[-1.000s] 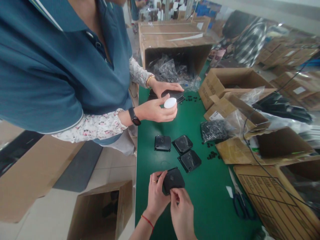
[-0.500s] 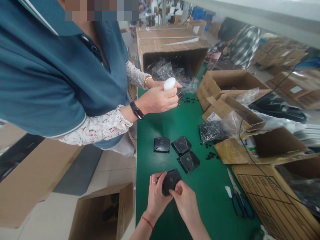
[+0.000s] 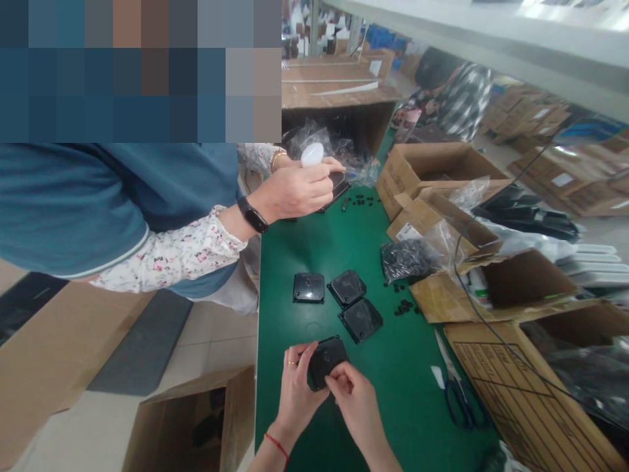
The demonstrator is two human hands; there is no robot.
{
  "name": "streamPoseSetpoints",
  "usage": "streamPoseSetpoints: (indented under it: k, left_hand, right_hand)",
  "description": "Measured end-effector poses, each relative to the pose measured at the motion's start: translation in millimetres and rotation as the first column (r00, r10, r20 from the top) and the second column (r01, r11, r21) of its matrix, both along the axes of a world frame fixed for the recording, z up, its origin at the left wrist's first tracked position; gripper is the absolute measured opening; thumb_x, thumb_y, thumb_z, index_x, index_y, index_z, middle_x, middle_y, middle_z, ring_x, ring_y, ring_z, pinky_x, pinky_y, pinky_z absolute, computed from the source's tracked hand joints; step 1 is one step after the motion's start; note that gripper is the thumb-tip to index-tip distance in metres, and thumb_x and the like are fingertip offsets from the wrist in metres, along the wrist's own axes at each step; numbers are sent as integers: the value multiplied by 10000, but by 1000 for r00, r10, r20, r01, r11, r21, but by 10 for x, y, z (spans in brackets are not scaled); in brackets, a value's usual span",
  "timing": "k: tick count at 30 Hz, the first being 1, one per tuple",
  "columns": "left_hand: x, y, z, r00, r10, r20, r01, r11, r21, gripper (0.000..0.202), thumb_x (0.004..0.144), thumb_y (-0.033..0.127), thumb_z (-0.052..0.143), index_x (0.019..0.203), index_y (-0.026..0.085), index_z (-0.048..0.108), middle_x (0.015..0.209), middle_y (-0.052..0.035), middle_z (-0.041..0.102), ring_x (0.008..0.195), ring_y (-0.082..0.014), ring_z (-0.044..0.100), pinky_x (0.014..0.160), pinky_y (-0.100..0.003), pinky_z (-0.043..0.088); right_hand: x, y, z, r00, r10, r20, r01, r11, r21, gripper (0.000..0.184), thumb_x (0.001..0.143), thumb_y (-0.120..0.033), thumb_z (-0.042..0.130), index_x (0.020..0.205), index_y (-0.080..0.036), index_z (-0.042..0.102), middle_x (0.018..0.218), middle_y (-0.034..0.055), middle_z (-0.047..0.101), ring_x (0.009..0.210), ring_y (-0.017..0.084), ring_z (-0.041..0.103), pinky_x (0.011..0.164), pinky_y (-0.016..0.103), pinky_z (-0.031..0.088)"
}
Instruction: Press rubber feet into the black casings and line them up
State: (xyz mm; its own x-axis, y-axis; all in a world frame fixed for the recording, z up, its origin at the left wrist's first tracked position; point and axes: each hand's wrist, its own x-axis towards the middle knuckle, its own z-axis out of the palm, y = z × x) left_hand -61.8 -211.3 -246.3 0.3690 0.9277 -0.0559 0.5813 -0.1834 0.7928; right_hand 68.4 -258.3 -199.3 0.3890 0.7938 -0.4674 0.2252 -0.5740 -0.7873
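My left hand (image 3: 297,385) grips a black square plastic cover (image 3: 326,359) from its left side, low over the green table (image 3: 413,367). Fingers of my right hand (image 3: 358,401) pinch the cover's near right edge. Three more black square covers (image 3: 344,298) lie flat on the table just beyond. Across the table a co-worker in a blue top holds a white oval object (image 3: 312,154) in one hand (image 3: 295,190); the other hand rests on a black part (image 3: 337,187) behind it.
Open cardboard boxes (image 3: 437,167) and plastic bags of black parts (image 3: 407,259) line the right side. Small black pieces (image 3: 405,307) are scattered nearby. Blue-handled scissors (image 3: 455,393) lie at the near right. A large box (image 3: 339,98) stands at the far end; another carton (image 3: 196,419) sits on the floor.
The co-worker's hand lifted the white oval object up and farther from me. My hands kept turning the black cover; my right fingers slid along its near edge. The camera shifted right.
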Motion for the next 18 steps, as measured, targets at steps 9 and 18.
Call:
streamPoseSetpoints:
  k: [9,18]
  left_hand:
    - [16,4,-57,999,-5,-43,8,998,70,638,744,135,669,1336,271,473,1189,-69,507,1105,-251,481,945,-429,495]
    - [0,29,-46,999,-5,-33,10,988,151,594,768,94,614,1325,265,497,1157,-73,533,1071,-244,516,912,-424,529]
  right_hand:
    - [-132,-136,-77,964,-4,264,-69,962,263,204,909,-181,511,969,-239,697,923,42,681,814,176,681,700,261,548]
    - [-266,-191,-109,874,-16,485,-176,921,347,274,924,-121,445,1051,-235,660,906,49,680,820,184,715,707,274,598]
